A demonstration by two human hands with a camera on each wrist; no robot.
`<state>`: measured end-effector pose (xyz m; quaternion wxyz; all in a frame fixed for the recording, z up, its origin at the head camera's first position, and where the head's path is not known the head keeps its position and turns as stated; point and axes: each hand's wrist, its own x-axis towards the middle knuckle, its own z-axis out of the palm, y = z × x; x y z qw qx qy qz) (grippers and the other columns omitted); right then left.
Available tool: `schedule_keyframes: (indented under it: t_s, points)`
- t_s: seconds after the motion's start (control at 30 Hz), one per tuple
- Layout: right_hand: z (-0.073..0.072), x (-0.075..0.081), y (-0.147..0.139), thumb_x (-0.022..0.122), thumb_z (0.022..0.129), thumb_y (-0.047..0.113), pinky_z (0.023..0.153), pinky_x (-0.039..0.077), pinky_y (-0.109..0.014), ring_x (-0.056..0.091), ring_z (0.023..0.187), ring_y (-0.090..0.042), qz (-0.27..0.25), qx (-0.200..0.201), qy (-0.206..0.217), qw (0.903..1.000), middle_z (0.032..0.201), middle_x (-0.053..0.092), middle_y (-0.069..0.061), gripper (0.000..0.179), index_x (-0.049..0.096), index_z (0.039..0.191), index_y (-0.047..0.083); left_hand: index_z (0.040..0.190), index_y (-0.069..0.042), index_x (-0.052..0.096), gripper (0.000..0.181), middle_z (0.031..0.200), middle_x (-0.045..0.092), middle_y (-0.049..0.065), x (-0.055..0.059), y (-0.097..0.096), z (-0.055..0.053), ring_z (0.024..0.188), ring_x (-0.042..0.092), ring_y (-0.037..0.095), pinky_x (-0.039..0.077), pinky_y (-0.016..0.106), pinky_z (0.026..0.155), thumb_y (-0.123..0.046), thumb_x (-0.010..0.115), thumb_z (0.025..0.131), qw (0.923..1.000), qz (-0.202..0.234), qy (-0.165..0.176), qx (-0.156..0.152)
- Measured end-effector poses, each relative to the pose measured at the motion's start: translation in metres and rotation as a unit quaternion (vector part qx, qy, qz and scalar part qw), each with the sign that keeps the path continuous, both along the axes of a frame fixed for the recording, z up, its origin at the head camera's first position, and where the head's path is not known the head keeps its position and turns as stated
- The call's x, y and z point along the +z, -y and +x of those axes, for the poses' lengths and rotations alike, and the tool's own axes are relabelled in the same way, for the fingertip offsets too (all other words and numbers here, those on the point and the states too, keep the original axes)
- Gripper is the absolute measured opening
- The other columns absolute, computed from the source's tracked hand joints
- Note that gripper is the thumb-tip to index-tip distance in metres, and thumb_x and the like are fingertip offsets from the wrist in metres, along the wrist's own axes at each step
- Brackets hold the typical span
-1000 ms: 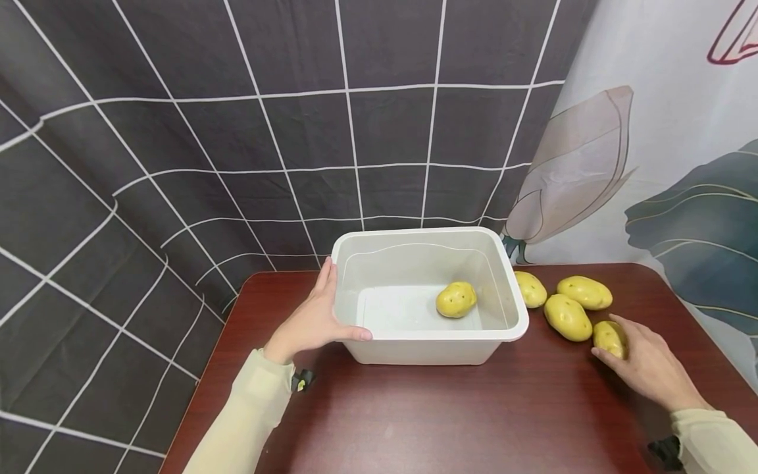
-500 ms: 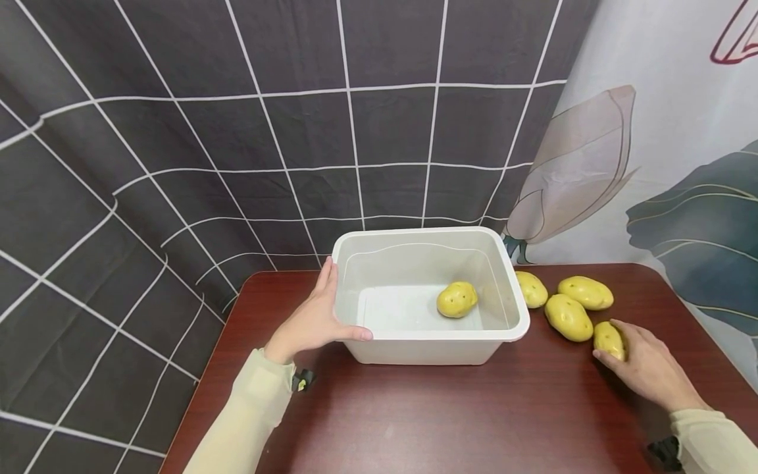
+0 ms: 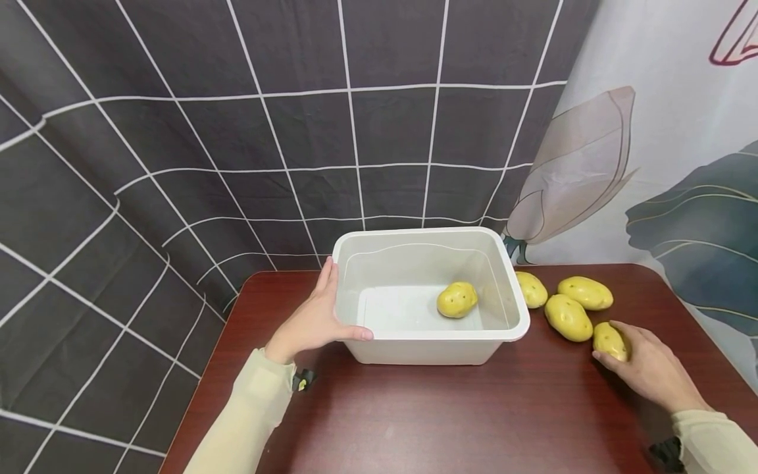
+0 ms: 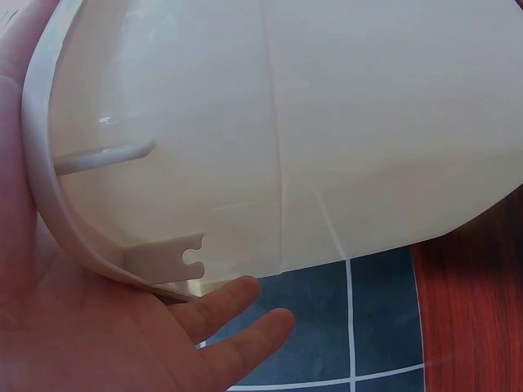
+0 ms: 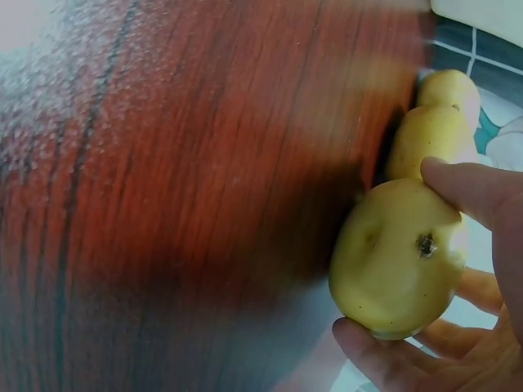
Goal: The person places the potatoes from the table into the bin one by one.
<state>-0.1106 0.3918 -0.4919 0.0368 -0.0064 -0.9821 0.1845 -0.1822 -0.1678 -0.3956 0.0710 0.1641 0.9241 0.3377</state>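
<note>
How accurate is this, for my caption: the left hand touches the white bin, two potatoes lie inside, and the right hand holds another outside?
The count is wrong: the head view shows one potato inside the white bin. The left hand touches the bin, and the right hand holds another potato outside.

From where I stand, no word, number or label can be read. A red outline (image 3: 736, 45) on the pale curtain (image 3: 663, 72) is cut off, perhaps not lettering at all; the yellowish mark (image 3: 302, 386) on the left wrist strap (image 3: 308, 377) is too small to make out.
</note>
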Motion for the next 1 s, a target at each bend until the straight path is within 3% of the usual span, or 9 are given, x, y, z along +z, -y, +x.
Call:
schedule_keyframes:
  t_s: [0.33, 1.0]
  points:
    - [0.0, 0.0, -0.002, 0.079, 0.086, 0.034, 0.08, 0.039, -0.066, 0.048, 0.107, -0.053, -0.005, 0.014, -0.034, 0.9993, 0.121, 0.049, -0.038, 0.069, 0.049, 0.131, -0.011, 0.159, -0.002, -0.004, 0.147, 0.167, -0.018, 0.002, 0.004, -0.001, 0.001, 0.153, 0.011, 0.027, 0.029, 0.047, 0.116, -0.064, 0.088, 0.062, 1.0, -0.006, 0.006, 0.0]
    - [0.005, 0.01, -0.006, 0.074, 0.09, 0.037, 0.079, 0.038, -0.069, 0.045, 0.108, -0.055, 0.004, 0.003, -0.025, 0.9997, 0.123, 0.047, -0.039, 0.071, 0.046, 0.134, -0.01, 0.159, -0.002, -0.004, 0.143, 0.167, -0.017, 0.001, 0.004, -0.002, 0.002, 0.153, 0.011, 0.027, 0.029, 0.047, 0.116, -0.053, 0.091, 0.066, 0.9999, -0.002, 0.009, 0.002]
